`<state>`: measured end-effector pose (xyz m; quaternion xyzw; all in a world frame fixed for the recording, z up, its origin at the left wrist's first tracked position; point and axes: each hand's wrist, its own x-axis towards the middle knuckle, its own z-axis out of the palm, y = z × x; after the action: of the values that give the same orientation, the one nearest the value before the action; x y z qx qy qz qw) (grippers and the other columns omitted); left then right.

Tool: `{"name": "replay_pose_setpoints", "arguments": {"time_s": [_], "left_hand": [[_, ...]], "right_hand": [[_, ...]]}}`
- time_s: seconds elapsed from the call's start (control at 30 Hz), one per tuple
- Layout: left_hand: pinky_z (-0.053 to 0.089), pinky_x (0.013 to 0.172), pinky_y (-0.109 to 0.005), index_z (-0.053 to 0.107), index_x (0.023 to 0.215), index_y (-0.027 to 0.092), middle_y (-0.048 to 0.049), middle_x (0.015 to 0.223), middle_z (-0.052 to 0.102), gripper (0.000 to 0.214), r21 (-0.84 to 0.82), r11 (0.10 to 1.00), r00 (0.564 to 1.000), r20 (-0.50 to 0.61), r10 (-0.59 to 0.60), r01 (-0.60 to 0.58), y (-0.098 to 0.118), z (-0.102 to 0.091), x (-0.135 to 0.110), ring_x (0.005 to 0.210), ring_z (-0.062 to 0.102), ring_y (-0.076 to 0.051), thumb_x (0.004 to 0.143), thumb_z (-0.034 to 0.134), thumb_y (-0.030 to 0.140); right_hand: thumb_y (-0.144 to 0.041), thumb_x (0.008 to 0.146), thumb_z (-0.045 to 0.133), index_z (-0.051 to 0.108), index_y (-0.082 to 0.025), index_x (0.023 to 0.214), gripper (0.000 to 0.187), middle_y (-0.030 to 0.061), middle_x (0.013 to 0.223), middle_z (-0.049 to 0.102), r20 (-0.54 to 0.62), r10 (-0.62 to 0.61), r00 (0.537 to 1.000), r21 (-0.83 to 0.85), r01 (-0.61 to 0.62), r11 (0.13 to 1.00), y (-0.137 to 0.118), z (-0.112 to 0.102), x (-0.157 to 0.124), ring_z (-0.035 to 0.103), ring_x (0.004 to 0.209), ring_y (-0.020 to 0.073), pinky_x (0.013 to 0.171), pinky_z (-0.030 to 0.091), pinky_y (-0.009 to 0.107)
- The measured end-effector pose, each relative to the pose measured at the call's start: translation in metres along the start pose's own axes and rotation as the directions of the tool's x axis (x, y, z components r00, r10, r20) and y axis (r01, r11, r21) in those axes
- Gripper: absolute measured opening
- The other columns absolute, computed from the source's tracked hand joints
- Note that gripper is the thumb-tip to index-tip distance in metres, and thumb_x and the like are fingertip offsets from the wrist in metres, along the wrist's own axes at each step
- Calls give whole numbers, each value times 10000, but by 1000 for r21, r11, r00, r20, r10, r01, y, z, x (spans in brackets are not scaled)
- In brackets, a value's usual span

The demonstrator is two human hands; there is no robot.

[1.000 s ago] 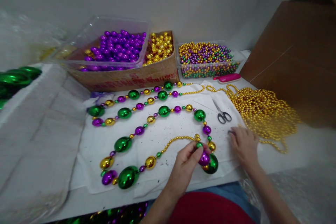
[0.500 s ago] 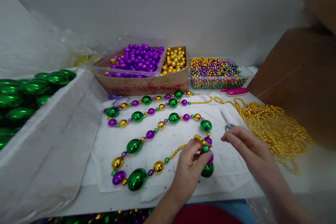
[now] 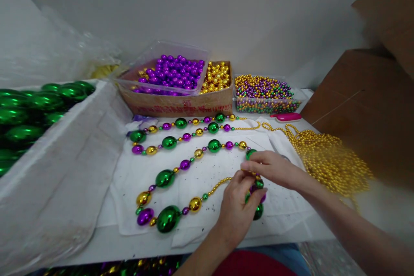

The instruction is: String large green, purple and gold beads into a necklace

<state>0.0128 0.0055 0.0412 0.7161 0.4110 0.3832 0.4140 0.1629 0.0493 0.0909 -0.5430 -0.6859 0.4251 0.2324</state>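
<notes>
A beaded necklace (image 3: pixel 168 219) of green, purple and gold balls loops across the white cloth (image 3: pixel 213 170). My left hand (image 3: pixel 236 207) is closed on its right end, where several small balls gather beside larger green and purple ones. Just above those fingertips, the fingers of my right hand (image 3: pixel 274 170) are pinched together over the strand. They cover the spot, so whatever is between them is hidden. A second beaded necklace (image 3: pixel 169 142) lies behind, with a thin gold bead chain at its right. Scissors (image 3: pixel 284 157) lie partly behind my right hand.
At the back stand a cardboard box (image 3: pixel 174 105) with purple and gold balls and a clear tub (image 3: pixel 268 105) of small mixed beads. A pink-handled tool (image 3: pixel 289 117) and a heap of gold bead chains (image 3: pixel 326 155) lie right. A white foam box (image 3: pixel 61 181) of green balls stands left.
My right hand has moved left from the open cloth to my left fingertips and now covers part of the strand. My left hand keeps its grip in nearly the same place.
</notes>
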Motion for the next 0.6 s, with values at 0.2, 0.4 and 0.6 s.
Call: {"name": "replay_pose_setpoints", "arguments": {"time_s": [0.2, 0.4, 0.6], "left_hand": [[434, 805, -295, 638, 824, 184, -50, 916, 610, 132, 5, 1000, 997, -79, 17, -16, 0, -29, 4, 896, 569, -187, 860, 560, 284], [375, 987, -375, 524, 1217, 212, -81, 1258, 543, 494, -83, 996, 999, 34, -8, 11, 3, -69, 38, 1167, 486, -242, 760, 678, 317], [488, 697, -288, 607, 745, 136, 22, 591, 524, 175, -370, 885, 911, 394, -125, 282, 7, -125, 64, 563, 517, -98, 793, 648, 300]], "right_hand": [[-407, 756, 654, 644, -176, 640, 259, -4, 612, 588, 247, -13, 969, 235, -47, 971, -15, -16, 21, 471, 575, 115, 567, 358, 251], [-324, 788, 660, 697, -141, 762, 188, 64, 795, 668, 339, -126, 932, 537, -82, 840, -53, -60, 22, 580, 752, 149, 754, 426, 295], [-223, 805, 586, 624, -178, 683, 135, 20, 706, 584, -42, -75, 996, 728, 82, 681, -84, -123, 6, 543, 694, 139, 718, 446, 311]]}}
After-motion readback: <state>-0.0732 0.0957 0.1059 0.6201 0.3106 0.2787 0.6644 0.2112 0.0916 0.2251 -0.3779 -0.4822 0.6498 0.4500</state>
